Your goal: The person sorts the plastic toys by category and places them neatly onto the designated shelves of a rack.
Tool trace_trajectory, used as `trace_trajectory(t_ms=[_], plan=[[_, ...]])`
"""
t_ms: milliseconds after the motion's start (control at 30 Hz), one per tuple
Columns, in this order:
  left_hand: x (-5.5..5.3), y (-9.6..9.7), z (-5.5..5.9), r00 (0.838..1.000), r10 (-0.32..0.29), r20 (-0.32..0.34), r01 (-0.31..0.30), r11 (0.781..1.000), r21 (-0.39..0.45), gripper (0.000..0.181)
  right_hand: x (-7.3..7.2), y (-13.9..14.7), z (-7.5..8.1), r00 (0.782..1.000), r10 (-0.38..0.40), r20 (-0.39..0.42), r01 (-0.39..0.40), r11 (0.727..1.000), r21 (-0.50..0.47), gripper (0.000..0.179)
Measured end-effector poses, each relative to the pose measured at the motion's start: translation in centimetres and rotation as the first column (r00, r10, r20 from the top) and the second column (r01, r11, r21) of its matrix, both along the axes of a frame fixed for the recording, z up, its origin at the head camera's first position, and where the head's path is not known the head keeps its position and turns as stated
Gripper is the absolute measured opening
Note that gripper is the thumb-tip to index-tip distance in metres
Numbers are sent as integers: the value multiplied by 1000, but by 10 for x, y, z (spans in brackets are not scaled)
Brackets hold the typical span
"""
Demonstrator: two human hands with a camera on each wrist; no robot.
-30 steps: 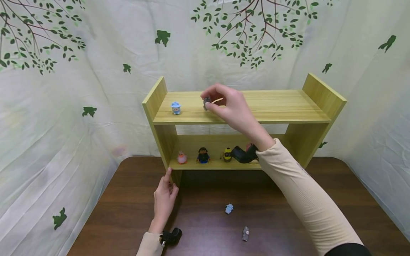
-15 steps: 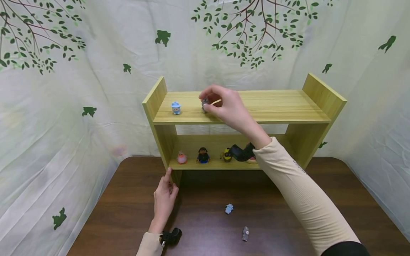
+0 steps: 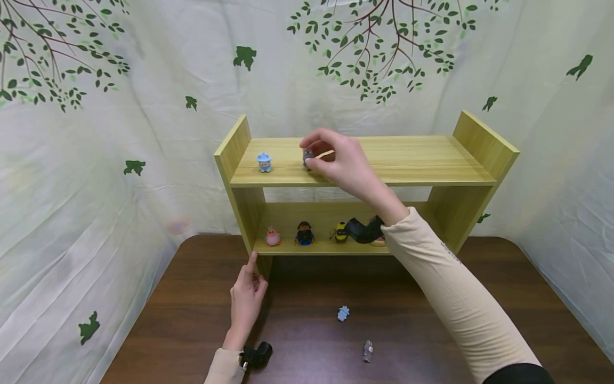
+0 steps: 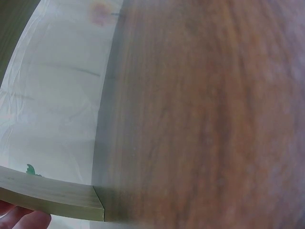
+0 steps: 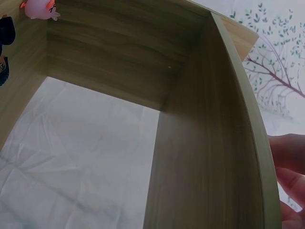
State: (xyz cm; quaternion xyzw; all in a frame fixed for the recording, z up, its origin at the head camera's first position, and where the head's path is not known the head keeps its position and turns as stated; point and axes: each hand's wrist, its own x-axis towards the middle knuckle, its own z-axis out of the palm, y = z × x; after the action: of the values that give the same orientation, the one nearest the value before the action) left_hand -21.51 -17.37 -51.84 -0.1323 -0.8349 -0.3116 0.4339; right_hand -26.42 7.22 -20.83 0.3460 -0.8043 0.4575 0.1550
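Observation:
Above the upper board of the wooden shelf [image 3: 412, 160], my right hand [image 3: 342, 157] pinches a small grey figurine [image 3: 307, 156] between thumb and fingers. The figurine is partly covered by the thumb, and whether its base touches the board I cannot tell. To its left stands a blue-hatted figurine [image 3: 264, 162]. My left hand [image 3: 245, 298] touches the shelf's lower left front corner with an extended index finger. In the left wrist view, some fingers [image 4: 33, 222] lie against the side panel. The right wrist view shows part of the right hand [image 5: 290, 171] beyond the board's edge.
The lower board carries a pink figurine [image 3: 272, 237], a dark-haired figurine [image 3: 304, 233], a yellow-and-black figurine [image 3: 341, 232] and another mostly hidden behind the right wrist camera [image 3: 364, 230]. On the brown table [image 3: 297, 325] lie a light blue figurine [image 3: 342, 313] and a grey figurine [image 3: 368, 351].
My right hand, still pinching the grey figurine, has shifted slightly left and lower over the upper board. The left hand has stayed at the shelf corner.

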Motion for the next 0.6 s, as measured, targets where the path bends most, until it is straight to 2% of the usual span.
trace_trajectory(t_ms=[433,600], plan=[[0,0,1,1000,-2,-3,2,1000,-9,88,4,10,1,1000,-14,-3,14,998,-68,23],[0,0,-1,1000,0,-6,0,1000,-10,88,5,17,-1,1000,5,-27,-8,993,-114,20]])
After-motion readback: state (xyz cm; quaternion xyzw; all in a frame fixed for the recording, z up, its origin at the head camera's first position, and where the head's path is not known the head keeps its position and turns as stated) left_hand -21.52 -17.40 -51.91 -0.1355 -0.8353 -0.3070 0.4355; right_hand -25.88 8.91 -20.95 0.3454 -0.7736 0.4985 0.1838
